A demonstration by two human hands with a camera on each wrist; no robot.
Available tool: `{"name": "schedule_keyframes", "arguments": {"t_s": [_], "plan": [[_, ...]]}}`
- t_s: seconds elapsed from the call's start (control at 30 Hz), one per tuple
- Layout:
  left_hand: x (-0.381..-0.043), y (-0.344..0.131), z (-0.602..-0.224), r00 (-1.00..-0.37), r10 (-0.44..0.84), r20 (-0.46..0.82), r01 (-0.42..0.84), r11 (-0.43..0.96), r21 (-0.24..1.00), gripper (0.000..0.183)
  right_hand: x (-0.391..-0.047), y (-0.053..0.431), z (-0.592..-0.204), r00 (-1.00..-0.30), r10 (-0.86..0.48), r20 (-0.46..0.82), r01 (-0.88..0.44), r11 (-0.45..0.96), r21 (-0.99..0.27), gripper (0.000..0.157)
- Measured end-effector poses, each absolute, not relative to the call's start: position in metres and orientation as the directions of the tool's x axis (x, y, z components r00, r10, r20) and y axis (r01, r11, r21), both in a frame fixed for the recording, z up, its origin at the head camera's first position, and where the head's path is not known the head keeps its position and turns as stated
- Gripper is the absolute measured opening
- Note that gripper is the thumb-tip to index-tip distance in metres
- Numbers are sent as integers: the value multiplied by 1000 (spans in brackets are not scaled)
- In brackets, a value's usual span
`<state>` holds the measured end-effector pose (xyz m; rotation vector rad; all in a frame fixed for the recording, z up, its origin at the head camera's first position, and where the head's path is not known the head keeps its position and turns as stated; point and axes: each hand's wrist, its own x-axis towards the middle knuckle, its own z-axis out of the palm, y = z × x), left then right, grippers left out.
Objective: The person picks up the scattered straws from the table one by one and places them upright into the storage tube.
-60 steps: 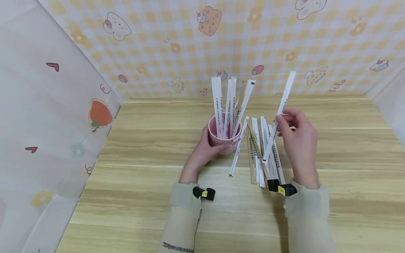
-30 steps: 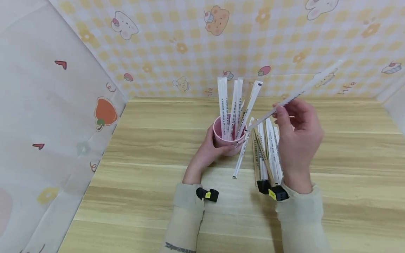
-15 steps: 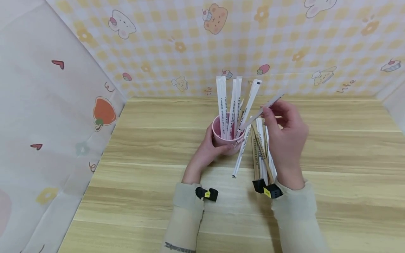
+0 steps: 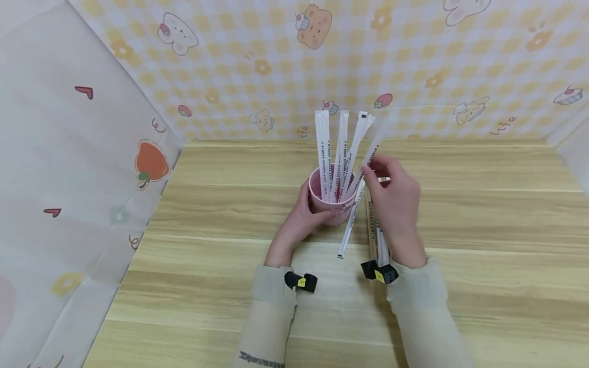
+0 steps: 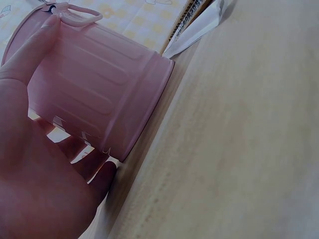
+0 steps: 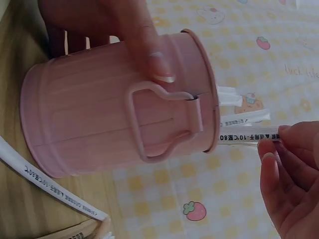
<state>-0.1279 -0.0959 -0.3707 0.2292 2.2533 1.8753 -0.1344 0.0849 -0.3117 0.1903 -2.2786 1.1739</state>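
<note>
My left hand [image 4: 296,225] holds a small pink pail [image 4: 339,221] upright on the table, thumb across its front near the side handle [image 6: 134,124] and fingers behind it. Several paper-wrapped straws [image 4: 323,153] stand in the pail, fanned above the rim. Between thumb and fingertips, my right hand [image 4: 397,197] pinches another white wrapped straw [image 4: 371,151], slanted, its lower end inside the pail's right rim. In the right wrist view black print shows on this straw [image 6: 249,135], close to the mouth of the pail.
One white wrapped straw [image 4: 347,232] lies slantwise just right of the pail. Beside it, a pile of white and brown wrapped straws [image 4: 371,225] is partly hidden under my right hand and wrist. A yellow checked backdrop [image 4: 221,61] rises behind the wooden table [image 4: 207,286].
My right hand has moved left from above the pile to the pail, swinging the straw and lowering its end past the rim. Straws in the pail have shifted slightly. My left hand keeps its grip.
</note>
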Motion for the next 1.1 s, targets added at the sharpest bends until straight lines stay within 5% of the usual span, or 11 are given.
{"name": "schedule_keyframes", "arguments": {"t_s": [1.1], "plan": [[-130,-94,-375,-967,254,-20,19,148,989,96,-144,80,-335,-915,53,400,-242,722,-649,24]]}}
